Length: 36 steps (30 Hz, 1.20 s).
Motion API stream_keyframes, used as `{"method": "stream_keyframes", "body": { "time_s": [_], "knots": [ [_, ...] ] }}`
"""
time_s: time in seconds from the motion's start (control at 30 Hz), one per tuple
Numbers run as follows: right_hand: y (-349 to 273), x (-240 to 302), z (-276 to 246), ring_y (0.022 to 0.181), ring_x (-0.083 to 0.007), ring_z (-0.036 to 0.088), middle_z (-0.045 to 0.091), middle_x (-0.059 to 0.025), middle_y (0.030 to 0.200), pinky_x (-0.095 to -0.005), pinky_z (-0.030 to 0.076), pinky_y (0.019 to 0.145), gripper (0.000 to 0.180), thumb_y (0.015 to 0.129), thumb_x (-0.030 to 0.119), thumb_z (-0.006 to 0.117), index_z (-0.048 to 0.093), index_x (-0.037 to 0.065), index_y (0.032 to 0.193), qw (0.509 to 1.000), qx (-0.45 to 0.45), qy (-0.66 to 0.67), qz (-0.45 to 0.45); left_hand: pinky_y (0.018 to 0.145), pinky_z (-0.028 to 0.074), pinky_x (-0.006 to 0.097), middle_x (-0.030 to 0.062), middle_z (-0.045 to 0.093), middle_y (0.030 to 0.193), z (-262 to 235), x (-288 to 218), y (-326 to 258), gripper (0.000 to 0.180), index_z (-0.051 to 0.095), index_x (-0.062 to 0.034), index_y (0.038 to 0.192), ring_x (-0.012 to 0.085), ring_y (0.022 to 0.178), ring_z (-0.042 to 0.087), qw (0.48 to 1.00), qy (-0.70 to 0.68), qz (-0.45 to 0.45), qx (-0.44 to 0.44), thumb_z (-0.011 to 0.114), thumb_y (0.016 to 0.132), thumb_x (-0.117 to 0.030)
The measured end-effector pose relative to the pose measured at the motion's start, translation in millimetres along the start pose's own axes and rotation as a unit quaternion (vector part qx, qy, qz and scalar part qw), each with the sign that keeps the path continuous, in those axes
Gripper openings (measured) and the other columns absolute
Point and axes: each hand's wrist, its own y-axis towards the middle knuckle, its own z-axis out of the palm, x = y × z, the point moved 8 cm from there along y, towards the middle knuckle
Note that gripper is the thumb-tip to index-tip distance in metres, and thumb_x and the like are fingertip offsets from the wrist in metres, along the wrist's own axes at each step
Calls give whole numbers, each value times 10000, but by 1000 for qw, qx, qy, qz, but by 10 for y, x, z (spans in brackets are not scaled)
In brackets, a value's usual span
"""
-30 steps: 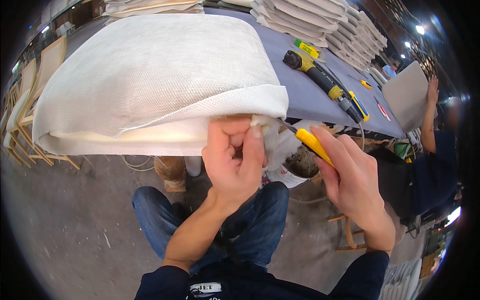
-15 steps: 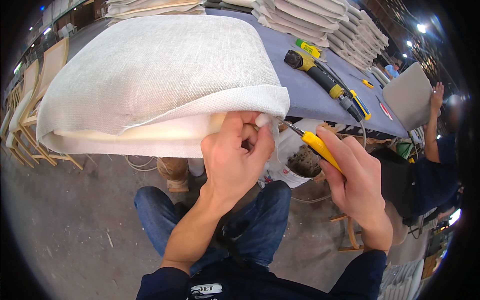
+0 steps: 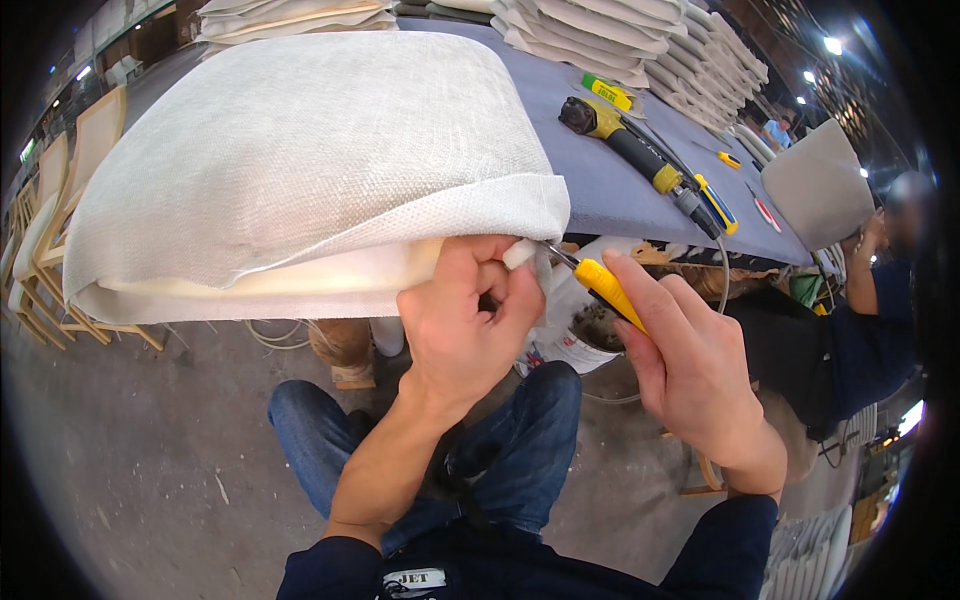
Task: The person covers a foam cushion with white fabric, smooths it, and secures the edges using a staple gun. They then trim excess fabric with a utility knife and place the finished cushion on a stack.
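A large padded seat (image 3: 310,140) covered in pale grey woven fabric leans on the table edge in front of me. Its cover is folded back along the near side, where cream padding (image 3: 300,275) shows in the gap. My left hand (image 3: 465,320) is closed at the right corner, pinching a small white piece (image 3: 519,253) between thumb and fingers under the fabric flap. My right hand (image 3: 690,355) grips a yellow-and-black utility knife (image 3: 612,292). Its narrow metal tip reaches the corner beside my left fingertips; the very end is hidden.
On the blue-grey table (image 3: 590,185) lie a black-and-yellow power tool (image 3: 640,155), a blue-yellow cutter (image 3: 716,205) and a green-yellow packet (image 3: 607,92). Seat covers are stacked (image 3: 590,35) behind. Below is a white bucket (image 3: 570,345). A co-worker (image 3: 870,330) sits right, near another grey seat (image 3: 818,185).
The knife tip has shifted slightly left and down toward my left fingers, and more of the white piece shows. The co-worker's hand has lowered from the grey seat's edge.
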Motion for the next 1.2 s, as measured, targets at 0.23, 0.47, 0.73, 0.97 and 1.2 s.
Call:
{"method": "stream_keyframes", "body": {
  "time_s": [0.23,0.47,0.73,0.97,1.2],
  "knots": [
    [-38,-20,74,633,-270,615,563,-85,854,-379,513,560,622,888,70,779,587,110,1478,1000,-27,10,-9,538,488,222,81,725,730,19,-10,-6,173,599,82,1131,74,594,641,999,-39,-8,32,649,969,50],
    [-113,-81,120,635,-277,605,560,-87,839,-387,509,563,639,880,60,780,584,111,1486,999,-46,16,-10,526,455,200,38,670,651,-67,52,-40,197,630,43,1116,22,549,584,991,-112,-68,-19,707,935,59],
    [-134,-119,27,679,-280,629,608,-98,863,-369,520,597,600,876,49,780,622,81,1453,993,-105,47,-15,494,500,268,32,665,594,-59,-245,104,315,647,4,1128,137,487,647,987,154,-10,35,819,876,-75],
    [-187,-137,40,725,-339,614,629,-156,898,-352,515,681,541,881,-19,719,630,12,1414,992,-87,87,1,517,478,233,67,695,656,-17,-37,82,173,636,74,1132,82,537,628,988,-43,-138,52,659,966,30],
    [-132,-160,119,661,-277,630,625,-102,866,-377,523,591,588,882,51,780,624,82,1447,993,-94,75,-16,513,485,230,83,712,838,39,90,-21,228,591,75,1218,88,579,631,986,-91,-137,32,593,989,73]
  ]
}}
